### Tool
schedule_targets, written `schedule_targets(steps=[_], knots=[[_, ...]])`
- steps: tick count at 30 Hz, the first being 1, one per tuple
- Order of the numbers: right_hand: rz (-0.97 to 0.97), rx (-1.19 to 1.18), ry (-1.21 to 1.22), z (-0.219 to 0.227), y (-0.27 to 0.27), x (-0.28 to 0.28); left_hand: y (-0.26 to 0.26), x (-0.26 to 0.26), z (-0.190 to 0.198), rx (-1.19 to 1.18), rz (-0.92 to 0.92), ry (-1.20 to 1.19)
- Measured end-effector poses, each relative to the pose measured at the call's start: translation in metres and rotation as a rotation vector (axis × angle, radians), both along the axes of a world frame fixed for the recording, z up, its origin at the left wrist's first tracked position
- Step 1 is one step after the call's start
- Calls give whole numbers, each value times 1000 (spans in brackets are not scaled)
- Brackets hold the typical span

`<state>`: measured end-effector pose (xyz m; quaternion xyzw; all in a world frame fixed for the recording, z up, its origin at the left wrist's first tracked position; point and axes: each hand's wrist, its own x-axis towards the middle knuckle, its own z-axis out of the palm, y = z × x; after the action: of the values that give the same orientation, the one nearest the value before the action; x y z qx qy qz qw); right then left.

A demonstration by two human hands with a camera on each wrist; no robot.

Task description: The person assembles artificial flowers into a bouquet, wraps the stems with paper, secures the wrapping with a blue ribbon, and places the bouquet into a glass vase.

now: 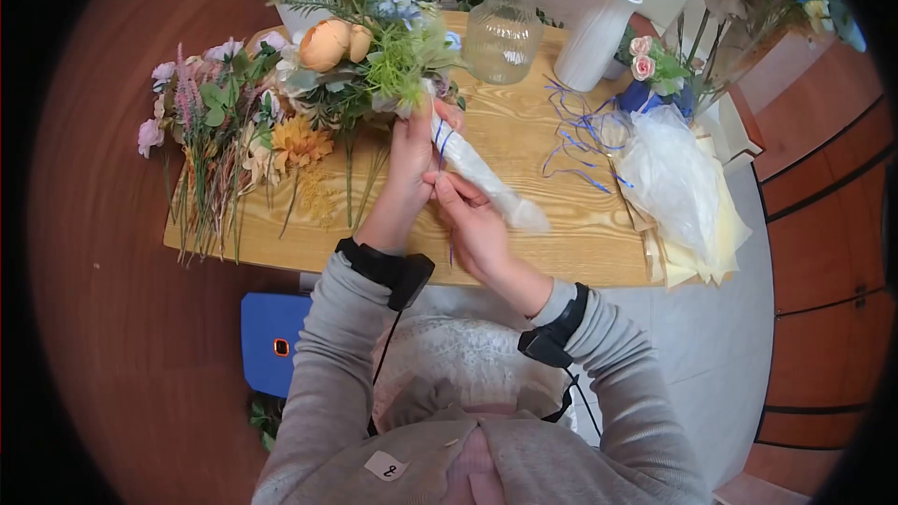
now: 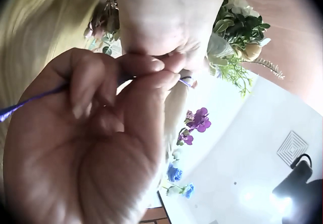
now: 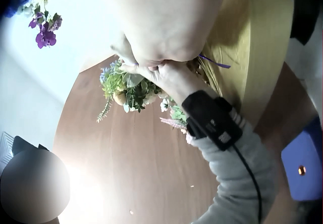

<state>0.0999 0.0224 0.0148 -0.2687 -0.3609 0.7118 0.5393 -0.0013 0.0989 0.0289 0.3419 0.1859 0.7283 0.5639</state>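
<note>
My left hand (image 1: pixel 412 145) grips a bouquet by its stems, just under the flower heads. Peach blooms (image 1: pixel 325 45), pale blue flowers and green sprigs fan out above it. White wrapping (image 1: pixel 486 178) covers the stems, which slant down to the right. A thin blue ribbon (image 1: pixel 441 142) lies around the wrapping near the left hand. With thumb and fingertips my right hand (image 1: pixel 477 229) pinches this ribbon close below the left hand. In the left wrist view a ribbon tail (image 2: pixel 35 101) runs across the right palm and out past it; the knot area is hidden by fingers.
Loose flower stems (image 1: pixel 224 131) lie on the left of the wooden table (image 1: pixel 580 234). A ribbed glass vase (image 1: pixel 503 37) and a white vase (image 1: pixel 599 33) stand behind. Tangled blue ribbon (image 1: pixel 580 145) and crumpled clear film (image 1: pixel 669 168) over pale sheets occupy the right.
</note>
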Motion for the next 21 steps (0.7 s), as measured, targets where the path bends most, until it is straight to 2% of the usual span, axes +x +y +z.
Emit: schedule_targets(steps=[2,3,5,7,9,11,12,14,15,17,21], knots=[[37,13,-121,-11,13,10,-3,-2,5,64,-226,-45],[74,138,-38,-22,26,18,-4,-2,6,65,-225,-45],[110,99,-73,-8,39,36,-6,1,7,108,-307,10],[142,61,-113,12,50,56,-6,4,5,143,-337,73],[292,63,-59,30,58,71,-10,7,6,176,-367,141],[316,55,-115,37,60,74,-17,10,13,-68,-356,205],[342,47,-174,39,61,76,-13,9,8,-69,-360,210],[373,74,-157,42,58,71,-3,6,-8,161,-379,332],[408,103,-147,43,57,67,-5,6,-4,160,-378,337],[364,99,-109,39,56,62,-8,8,3,68,-439,332],[237,16,1,19,55,58,-8,9,1,118,-472,294]])
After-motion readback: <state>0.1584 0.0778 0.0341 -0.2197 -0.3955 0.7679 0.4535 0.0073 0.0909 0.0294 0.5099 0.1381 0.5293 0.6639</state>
